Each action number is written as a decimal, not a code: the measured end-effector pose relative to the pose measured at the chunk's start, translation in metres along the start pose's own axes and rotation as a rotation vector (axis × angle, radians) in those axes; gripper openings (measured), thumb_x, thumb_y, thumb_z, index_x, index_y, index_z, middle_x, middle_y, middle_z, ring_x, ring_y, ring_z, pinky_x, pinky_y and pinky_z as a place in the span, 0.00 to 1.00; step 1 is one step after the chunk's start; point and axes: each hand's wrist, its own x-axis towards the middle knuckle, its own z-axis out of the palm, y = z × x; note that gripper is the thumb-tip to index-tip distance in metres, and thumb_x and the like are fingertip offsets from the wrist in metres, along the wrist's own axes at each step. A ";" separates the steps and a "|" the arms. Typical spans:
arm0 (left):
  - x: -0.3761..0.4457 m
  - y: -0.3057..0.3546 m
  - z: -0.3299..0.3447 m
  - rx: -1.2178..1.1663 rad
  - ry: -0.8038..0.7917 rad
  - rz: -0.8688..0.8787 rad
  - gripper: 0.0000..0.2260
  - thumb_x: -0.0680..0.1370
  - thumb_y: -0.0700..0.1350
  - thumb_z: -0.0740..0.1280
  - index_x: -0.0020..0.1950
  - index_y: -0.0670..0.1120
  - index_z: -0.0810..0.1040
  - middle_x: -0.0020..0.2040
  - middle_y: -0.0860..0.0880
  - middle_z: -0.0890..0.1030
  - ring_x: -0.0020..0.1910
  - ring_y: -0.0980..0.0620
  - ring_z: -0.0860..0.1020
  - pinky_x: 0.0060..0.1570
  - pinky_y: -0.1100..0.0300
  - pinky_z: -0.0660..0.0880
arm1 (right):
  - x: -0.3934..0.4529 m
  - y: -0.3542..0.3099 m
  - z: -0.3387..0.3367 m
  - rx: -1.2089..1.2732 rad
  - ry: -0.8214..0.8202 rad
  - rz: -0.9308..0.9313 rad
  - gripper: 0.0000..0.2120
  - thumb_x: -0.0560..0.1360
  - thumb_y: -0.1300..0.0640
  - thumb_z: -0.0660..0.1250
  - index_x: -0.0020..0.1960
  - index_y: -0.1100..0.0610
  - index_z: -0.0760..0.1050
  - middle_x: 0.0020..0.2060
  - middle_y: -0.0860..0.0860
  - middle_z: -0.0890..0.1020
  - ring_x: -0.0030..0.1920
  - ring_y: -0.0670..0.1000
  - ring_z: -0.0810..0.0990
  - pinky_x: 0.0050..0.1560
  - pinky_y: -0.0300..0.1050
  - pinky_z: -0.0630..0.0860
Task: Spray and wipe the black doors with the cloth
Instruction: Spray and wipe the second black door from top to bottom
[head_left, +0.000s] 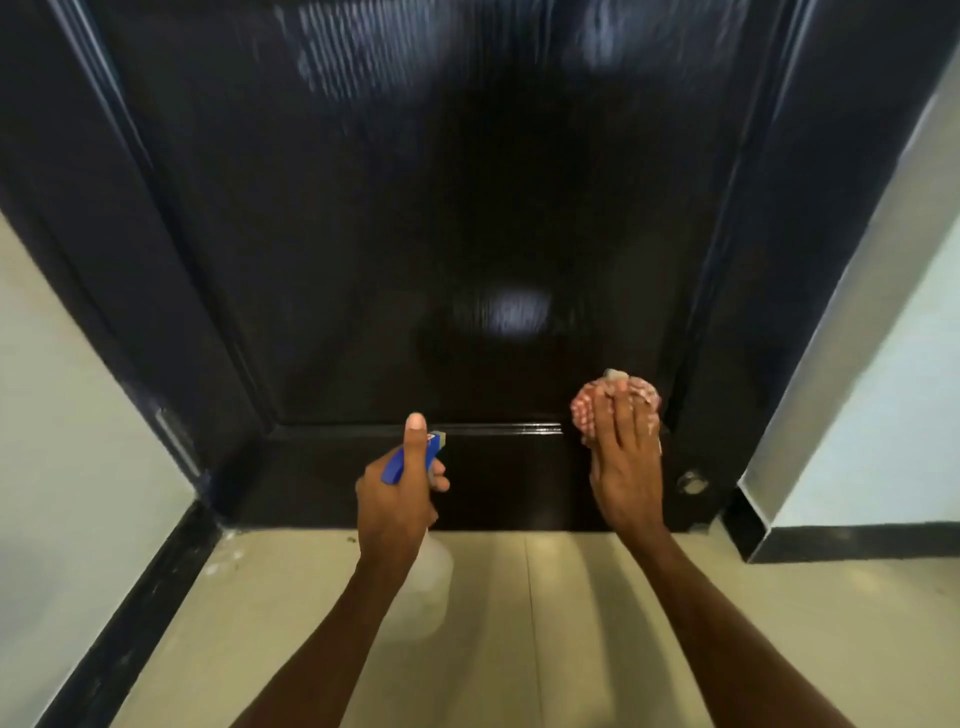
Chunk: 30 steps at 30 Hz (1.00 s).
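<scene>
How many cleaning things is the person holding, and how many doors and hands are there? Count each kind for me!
Spray bottle: 1, gripped by the left hand
Cloth: 1, pressed on the door by the right hand
Black door: 1
Hands: 2
Total: 5

black door, red-white checked cloth, blue spray head, beige floor
</scene>
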 end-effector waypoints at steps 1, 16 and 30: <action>0.001 0.008 0.005 -0.008 -0.014 0.021 0.29 0.76 0.66 0.57 0.40 0.40 0.80 0.32 0.43 0.82 0.26 0.53 0.76 0.24 0.63 0.74 | 0.002 -0.007 -0.005 0.119 0.055 0.155 0.40 0.82 0.63 0.58 0.83 0.44 0.39 0.83 0.53 0.47 0.82 0.56 0.45 0.81 0.55 0.48; -0.018 0.279 0.026 -0.123 -0.129 0.051 0.25 0.78 0.62 0.55 0.49 0.44 0.83 0.36 0.44 0.82 0.27 0.53 0.75 0.26 0.64 0.73 | 0.157 -0.097 -0.255 0.848 0.239 0.869 0.31 0.83 0.46 0.56 0.82 0.44 0.48 0.79 0.39 0.57 0.76 0.41 0.58 0.76 0.46 0.57; -0.053 0.710 -0.037 -0.167 -0.251 -0.069 0.36 0.71 0.74 0.58 0.51 0.43 0.84 0.36 0.42 0.82 0.27 0.49 0.74 0.26 0.59 0.71 | 0.423 -0.194 -0.628 0.618 0.199 0.599 0.31 0.86 0.50 0.56 0.83 0.46 0.45 0.82 0.39 0.49 0.82 0.45 0.50 0.80 0.53 0.54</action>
